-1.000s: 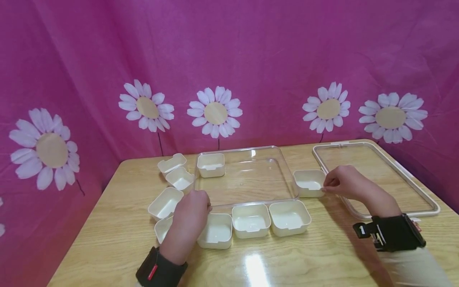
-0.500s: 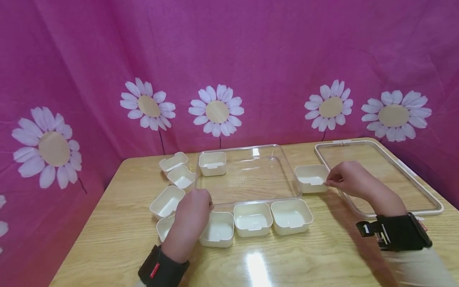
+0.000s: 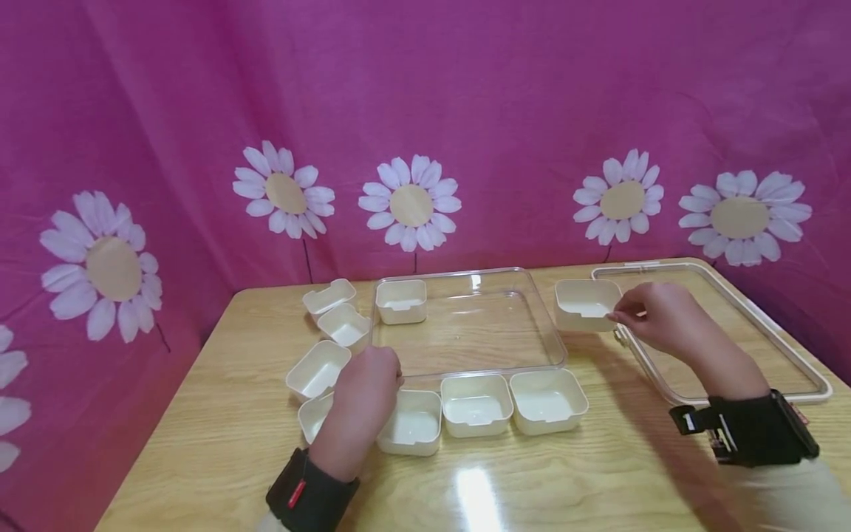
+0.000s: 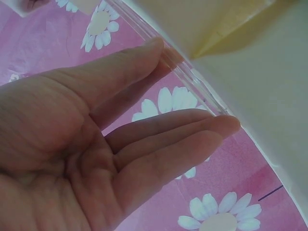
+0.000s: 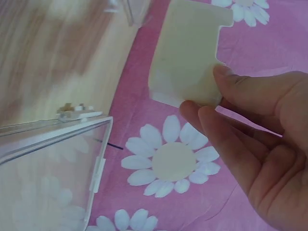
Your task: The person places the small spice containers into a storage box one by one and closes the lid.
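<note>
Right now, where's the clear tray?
In the head view, the clear tray lies centrally, one cream tub inside, the left hand at its near left corner.

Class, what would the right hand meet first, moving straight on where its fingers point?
Beyond the cream bin it pinches, the right hand would probably reach the clear tray's right rim, or pass above: height is unclear.

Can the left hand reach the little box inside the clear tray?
Probably yes, once it lets go. The left hand seems to pinch the clear tray by its edge, and nothing seems to stand between it and the little box in the tray's far left corner.
</note>
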Demonstrator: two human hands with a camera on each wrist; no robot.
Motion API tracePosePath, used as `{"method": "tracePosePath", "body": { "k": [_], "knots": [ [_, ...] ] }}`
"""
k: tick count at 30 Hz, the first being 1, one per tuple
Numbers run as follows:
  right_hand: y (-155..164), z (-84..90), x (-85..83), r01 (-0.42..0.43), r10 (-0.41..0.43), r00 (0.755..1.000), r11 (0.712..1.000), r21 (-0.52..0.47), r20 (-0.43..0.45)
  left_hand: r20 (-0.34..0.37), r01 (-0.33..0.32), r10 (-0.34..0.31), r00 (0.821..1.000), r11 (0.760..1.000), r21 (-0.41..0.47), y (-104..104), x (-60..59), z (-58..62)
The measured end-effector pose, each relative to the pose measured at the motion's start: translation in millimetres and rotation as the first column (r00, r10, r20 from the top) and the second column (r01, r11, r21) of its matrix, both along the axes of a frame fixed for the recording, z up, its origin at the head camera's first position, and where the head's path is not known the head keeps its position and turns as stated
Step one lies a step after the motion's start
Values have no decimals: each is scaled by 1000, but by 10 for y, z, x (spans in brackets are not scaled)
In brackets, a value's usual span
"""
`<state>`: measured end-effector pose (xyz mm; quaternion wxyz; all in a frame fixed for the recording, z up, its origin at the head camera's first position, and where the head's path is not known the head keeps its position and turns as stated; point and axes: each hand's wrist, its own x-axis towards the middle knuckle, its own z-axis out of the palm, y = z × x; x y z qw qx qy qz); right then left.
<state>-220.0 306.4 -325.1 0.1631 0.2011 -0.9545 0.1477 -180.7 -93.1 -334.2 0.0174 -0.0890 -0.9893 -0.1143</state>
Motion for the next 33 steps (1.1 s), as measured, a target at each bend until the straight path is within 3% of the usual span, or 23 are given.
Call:
{"method": "tracePosePath", "body": {
  "k": [5,13,18,22,33],
  "knots": [
    [-107,87,-14,-16,16,999,1000,1,-41,0,16,-16,1000,1000,-14,-5,-6,8],
    [-485,146,-82,-55,57,997,997,-45,43,-32,28,-29,999,999,-38,-13,3,-19],
    [-790,145,-227,-157,158,987,987,-31,14,14,0,0,1000,1000,-17,-28,-12,3],
    [-1030,136,-362,-194,195,980,981,-13,41,49,-15,15,999,1000,-2,-39,-26,30],
    [-1458,62,-680,-225,220,968,974,23,123,-3,-9,9,1000,1000,-28,-38,-8,6]
  ]
}}
